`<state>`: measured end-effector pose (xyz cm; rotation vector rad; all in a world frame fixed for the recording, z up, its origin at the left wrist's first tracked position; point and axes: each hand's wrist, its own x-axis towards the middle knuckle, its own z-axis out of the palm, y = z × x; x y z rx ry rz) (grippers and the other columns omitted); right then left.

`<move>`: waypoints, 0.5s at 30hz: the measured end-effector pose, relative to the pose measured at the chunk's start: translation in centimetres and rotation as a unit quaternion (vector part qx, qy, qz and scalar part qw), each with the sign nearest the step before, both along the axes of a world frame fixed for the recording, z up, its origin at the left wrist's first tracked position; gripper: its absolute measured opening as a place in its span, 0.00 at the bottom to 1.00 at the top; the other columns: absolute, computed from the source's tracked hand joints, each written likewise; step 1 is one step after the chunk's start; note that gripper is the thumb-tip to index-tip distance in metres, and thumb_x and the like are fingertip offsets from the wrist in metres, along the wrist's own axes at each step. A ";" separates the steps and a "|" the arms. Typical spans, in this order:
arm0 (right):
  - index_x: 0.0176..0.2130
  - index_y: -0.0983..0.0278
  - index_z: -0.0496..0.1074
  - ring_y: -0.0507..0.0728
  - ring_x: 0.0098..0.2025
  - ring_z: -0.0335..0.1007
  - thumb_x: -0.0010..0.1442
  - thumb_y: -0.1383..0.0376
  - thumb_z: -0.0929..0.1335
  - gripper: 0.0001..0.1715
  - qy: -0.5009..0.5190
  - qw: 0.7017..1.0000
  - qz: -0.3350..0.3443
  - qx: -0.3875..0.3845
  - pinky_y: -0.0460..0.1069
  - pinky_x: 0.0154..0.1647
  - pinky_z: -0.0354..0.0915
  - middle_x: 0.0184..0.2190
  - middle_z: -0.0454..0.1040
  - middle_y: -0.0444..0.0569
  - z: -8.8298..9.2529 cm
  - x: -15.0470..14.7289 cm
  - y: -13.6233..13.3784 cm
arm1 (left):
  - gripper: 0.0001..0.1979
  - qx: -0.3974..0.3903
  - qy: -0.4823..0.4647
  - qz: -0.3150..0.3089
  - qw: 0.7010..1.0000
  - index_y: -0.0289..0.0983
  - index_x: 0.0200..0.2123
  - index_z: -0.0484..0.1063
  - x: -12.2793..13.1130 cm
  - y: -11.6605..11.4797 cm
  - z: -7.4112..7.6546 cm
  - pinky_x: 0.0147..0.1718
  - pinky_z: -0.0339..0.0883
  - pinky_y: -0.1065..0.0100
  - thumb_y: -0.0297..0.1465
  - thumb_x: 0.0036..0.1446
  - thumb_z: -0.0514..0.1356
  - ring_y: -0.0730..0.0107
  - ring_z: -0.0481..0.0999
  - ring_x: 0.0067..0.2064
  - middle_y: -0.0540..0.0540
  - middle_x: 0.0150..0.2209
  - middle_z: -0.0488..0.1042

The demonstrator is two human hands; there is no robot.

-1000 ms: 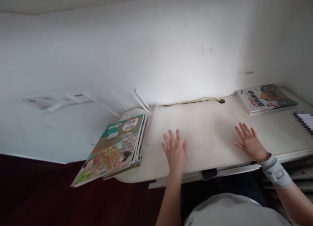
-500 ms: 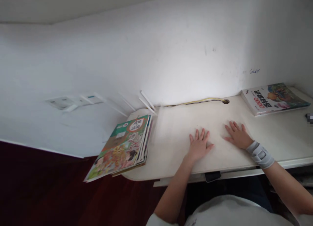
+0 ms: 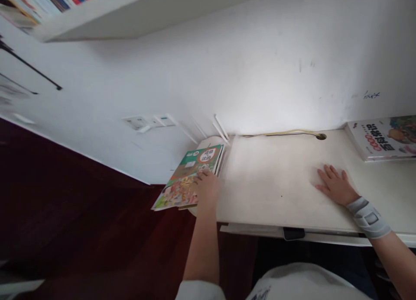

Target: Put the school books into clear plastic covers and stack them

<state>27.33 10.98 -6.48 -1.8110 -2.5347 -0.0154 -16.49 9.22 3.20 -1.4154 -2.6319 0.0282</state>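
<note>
A stack of books with a green-topped, colourfully illustrated textbook (image 3: pixel 183 172) uppermost lies at the left end of the white desk (image 3: pixel 269 174), its front corner jutting past the edge. Over the right part of that cover rests my left hand (image 3: pixel 207 187), fingers slightly bent and apart; its thumb is hidden. My right hand (image 3: pixel 336 188), with a grey wrist wrap (image 3: pixel 368 217), lies flat on the desk with fingers spread and holds nothing. Further right and back is a thick white-covered book (image 3: pixel 378 142) with red and black lettering.
White upright rods (image 3: pixel 221 127) stand behind the textbook stack. Thin cables (image 3: pixel 282 133) run along the wall into a desk hole (image 3: pixel 321 136). A bookshelf (image 3: pixel 107 18) overhangs at upper left. Below the desk's front edge sits a black object (image 3: pixel 294 233). Dark red floor (image 3: pixel 107 235) lies left.
My left hand has gone from the desktop leftward onto the textbook stack. My right hand stays flat on the desk. The view has swung left, bringing the bookshelf in.
</note>
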 end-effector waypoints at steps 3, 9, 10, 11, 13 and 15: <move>0.63 0.64 0.56 0.69 0.66 0.43 0.64 0.48 0.52 0.36 -0.004 1.000 -0.002 -0.006 0.71 0.57 0.48 0.65 0.50 0.61 0.4 -0.1 -0.1 | 0.23 -0.014 0.052 0.010 0.999 0.17 0.53 0.64 0.2 -0.5 -0.1 0.44 0.66 0.52 0.22 0.56 0.43 0.44 0.73 0.48 0.18 0.49 0.68; 0.63 0.65 0.56 0.68 0.66 0.44 0.64 0.48 0.53 0.36 -0.012 1.000 -0.002 -0.020 0.71 0.58 0.47 0.65 0.50 0.61 1.0 -0.2 -0.2 | 0.22 -0.033 0.067 -0.025 0.997 0.19 0.44 0.72 1.8 -0.6 0.7 0.37 0.69 0.54 0.19 0.55 0.42 0.46 0.77 0.41 0.24 0.36 0.75; 0.63 0.65 0.56 0.68 0.66 0.44 0.64 0.48 0.53 0.36 -0.013 1.000 -0.002 -0.022 0.71 0.58 0.47 0.65 0.50 0.61 1.1 -0.2 -0.2 | 0.22 -0.032 0.071 -0.025 0.997 0.19 0.43 0.72 2.1 -0.5 0.8 0.37 0.69 0.54 0.19 0.56 0.42 0.46 0.77 0.42 0.24 0.35 0.75; 0.63 0.65 0.55 0.68 0.66 0.44 0.64 0.48 0.53 0.36 -0.013 1.000 -0.001 -0.024 0.71 0.58 0.47 0.65 0.50 0.61 1.2 -0.2 -0.2 | 0.21 -0.032 0.074 -0.026 0.996 0.19 0.43 0.72 2.4 -0.4 1.0 0.38 0.69 0.54 0.19 0.56 0.42 0.46 0.77 0.42 0.25 0.36 0.75; 0.63 0.65 0.55 0.68 0.66 0.44 0.64 0.48 0.53 0.36 -0.012 1.000 0.001 -0.027 0.71 0.57 0.48 0.65 0.49 0.61 1.4 -0.3 -0.2 | 0.20 -0.037 0.076 -0.031 0.996 0.22 0.41 0.73 2.8 -0.1 1.4 0.38 0.68 0.54 0.20 0.55 0.44 0.46 0.77 0.42 0.26 0.36 0.76; 0.63 0.65 0.56 0.69 0.65 0.44 0.64 0.48 0.53 0.36 -0.008 1.000 0.004 -0.025 0.71 0.57 0.49 0.65 0.50 0.62 1.5 -0.3 -0.1 | 0.17 -0.047 0.072 -0.037 0.996 0.25 0.37 0.75 2.7 0.1 2.3 0.38 0.68 0.55 0.21 0.53 0.46 0.48 0.77 0.41 0.28 0.35 0.76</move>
